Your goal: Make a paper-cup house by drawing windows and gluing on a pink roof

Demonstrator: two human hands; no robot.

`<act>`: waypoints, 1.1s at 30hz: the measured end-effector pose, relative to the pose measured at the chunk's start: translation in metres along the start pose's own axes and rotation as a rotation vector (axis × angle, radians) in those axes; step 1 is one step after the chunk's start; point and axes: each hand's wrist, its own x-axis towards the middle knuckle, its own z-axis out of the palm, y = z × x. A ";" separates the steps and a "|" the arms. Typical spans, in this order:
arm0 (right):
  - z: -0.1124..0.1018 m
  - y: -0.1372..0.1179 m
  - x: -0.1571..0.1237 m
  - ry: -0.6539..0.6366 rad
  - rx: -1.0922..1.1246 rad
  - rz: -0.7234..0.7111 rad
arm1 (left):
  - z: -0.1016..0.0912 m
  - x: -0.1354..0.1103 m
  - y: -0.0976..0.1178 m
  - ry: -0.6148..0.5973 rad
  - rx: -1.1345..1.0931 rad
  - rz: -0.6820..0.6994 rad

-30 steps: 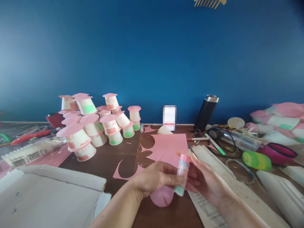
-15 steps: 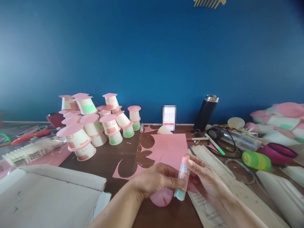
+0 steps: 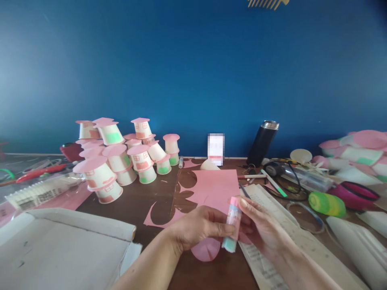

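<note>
A glue stick with a pink top end and a teal lower end is held upright, leaning slightly. My left hand grips its lower half between thumb and fingers. My right hand is closed at its upper half, thumb near the pink end; some of its fingers are hidden behind. Under my left hand lies a pink paper circle with a fold or slit, partly covered. Just beyond the hands is a pink paper sheet with round pieces cut out of its left side.
Decorated paper cups with pink tops stand stacked at the left. An open white box sits front left. A dark flask leans by the blue wall. Printed papers, a green-yellow roll and more cups crowd the right.
The glue stick has tilted slightly more upright, and my right hand's thumb has shifted a little at its top. Both hands keep hold of it; the surroundings are unchanged.
</note>
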 end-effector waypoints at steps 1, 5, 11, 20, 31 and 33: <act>0.002 -0.001 -0.001 -0.017 -0.006 0.015 | 0.000 0.000 -0.001 0.005 -0.006 -0.006; 0.009 -0.006 -0.003 -0.026 -0.056 0.031 | -0.001 0.001 -0.002 0.007 -0.010 -0.018; 0.010 -0.003 -0.002 0.037 -0.120 0.007 | -0.001 0.000 -0.003 0.026 0.002 -0.043; -0.001 0.002 0.000 0.106 -0.042 0.036 | 0.002 0.001 0.001 -0.012 -0.042 -0.027; 0.007 -0.003 -0.002 0.045 -0.070 -0.024 | 0.001 0.001 -0.002 -0.003 0.048 -0.039; 0.009 -0.004 -0.002 0.053 -0.080 -0.006 | 0.002 0.001 -0.001 0.006 0.053 -0.046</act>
